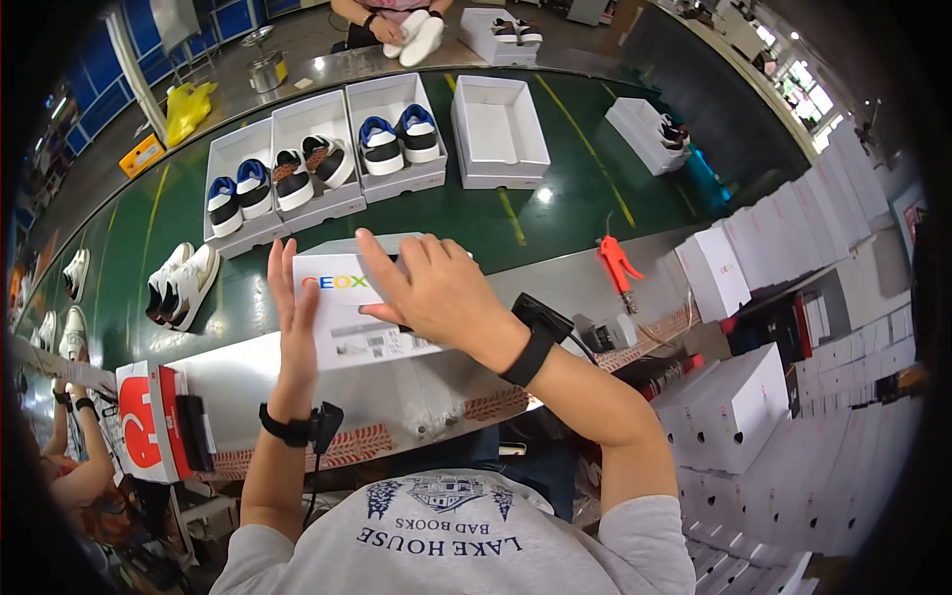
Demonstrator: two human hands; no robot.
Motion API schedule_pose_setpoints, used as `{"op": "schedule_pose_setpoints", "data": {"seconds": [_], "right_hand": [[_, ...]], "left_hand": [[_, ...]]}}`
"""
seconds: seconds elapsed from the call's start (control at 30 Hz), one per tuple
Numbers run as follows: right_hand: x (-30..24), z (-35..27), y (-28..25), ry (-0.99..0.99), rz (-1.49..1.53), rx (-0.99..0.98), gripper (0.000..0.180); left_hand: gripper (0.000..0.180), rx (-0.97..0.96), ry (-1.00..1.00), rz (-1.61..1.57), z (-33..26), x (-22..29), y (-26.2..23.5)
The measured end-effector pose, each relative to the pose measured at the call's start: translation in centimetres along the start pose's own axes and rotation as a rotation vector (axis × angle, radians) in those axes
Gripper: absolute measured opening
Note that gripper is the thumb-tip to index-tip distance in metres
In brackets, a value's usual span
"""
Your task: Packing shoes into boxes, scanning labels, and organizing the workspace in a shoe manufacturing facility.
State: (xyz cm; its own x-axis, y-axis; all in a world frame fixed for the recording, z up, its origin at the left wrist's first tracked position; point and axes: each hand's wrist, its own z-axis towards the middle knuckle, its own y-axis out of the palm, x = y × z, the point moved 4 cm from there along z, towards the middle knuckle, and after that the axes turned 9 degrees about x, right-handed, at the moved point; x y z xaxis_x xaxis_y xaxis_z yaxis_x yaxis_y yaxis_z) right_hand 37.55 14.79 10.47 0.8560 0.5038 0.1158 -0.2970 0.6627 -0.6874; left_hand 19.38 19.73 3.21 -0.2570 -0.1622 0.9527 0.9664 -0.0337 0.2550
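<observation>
Holding a closed white shoebox [347,312] on the steel ledge [555,283] in front of the body, the person has one hand on each side of it in the head view. The left hand [296,312] stands edge-on against the box's left end, fingers straight and pointing up, palm pressed flat to the cardboard. The right hand [431,288] lies spread over the lid's right part, fingers splayed toward the far edge, wrist bent and forearm coming in from the lower right. Both hands are flat on the box, neither curled around it. Each wrist carries a black band. The lid shows a coloured logo near its left end and a pale label with small black print along its near edge. Beyond the ledge, on the green belt [565,188], lie four open white boxes [327,159]; three hold blue, black and white shoes, the fourth [501,129] looks empty. A red box [149,421] stands at the lower left, and white boxes [783,377] are stacked at the right.
</observation>
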Motion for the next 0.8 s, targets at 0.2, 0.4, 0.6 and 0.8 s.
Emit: {"op": "schedule_pose_setpoints", "data": {"seconds": [0.2, 0.4, 0.6, 0.8], "right_hand": [[5.5, -4.8, -3.3, 0.497, 0.024, 0.207, 0.077], [4.5, -21.6, -3.2, 1.809, 0.865, 0.325, 0.043], [-2.1, -28.2, -1.3, 2.027, 1.231, 0.61, 0.043], [2.0, -28.3, -7.4, 1.693, 0.298, -0.43, 0.03]], "left_hand": [[0.067, -0.139, 0.302, 0.341, -6.7, 2.0, 2.9], [0.031, -0.605, 0.496, 0.893, -9.4, 1.8, -4.1], [0.03, -0.64, 0.228, 1.131, -10.0, 2.1, -11.0], [0.04, -0.576, 0.208, 1.314, -10.3, 3.6, -11.7]]}}
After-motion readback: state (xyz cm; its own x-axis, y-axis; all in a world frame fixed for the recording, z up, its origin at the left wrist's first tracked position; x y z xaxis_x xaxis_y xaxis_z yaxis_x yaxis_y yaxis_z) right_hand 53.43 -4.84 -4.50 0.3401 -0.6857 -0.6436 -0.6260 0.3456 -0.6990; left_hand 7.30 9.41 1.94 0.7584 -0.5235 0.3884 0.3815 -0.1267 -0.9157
